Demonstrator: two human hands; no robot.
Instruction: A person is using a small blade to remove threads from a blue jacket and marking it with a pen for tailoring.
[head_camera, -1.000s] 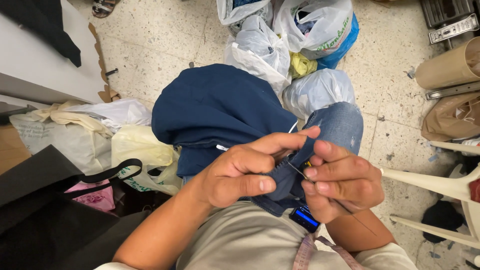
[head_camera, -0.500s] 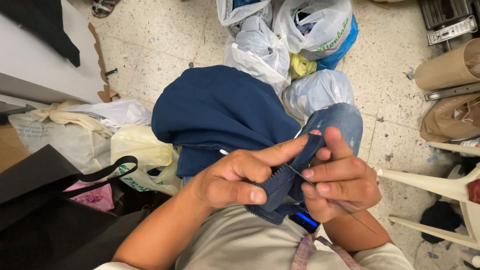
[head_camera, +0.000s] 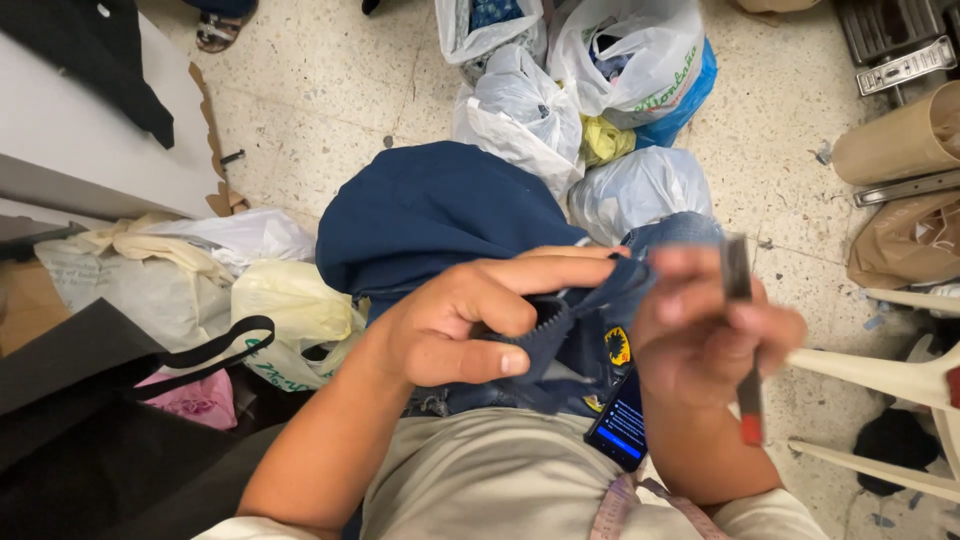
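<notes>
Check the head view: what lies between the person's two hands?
A folded edge of navy fabric with a zipper spans from the left hand to the blurred right hand, seen in the head view.

Right hand (head_camera: 715, 335) and its dark tool (head_camera: 738, 300) blurred.

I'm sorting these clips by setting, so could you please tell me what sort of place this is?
Probably a small tailoring or clothes-repair workroom: a measuring tape at the person's front, a navy garment on the lap, and bags of cloth on the floor.
</notes>
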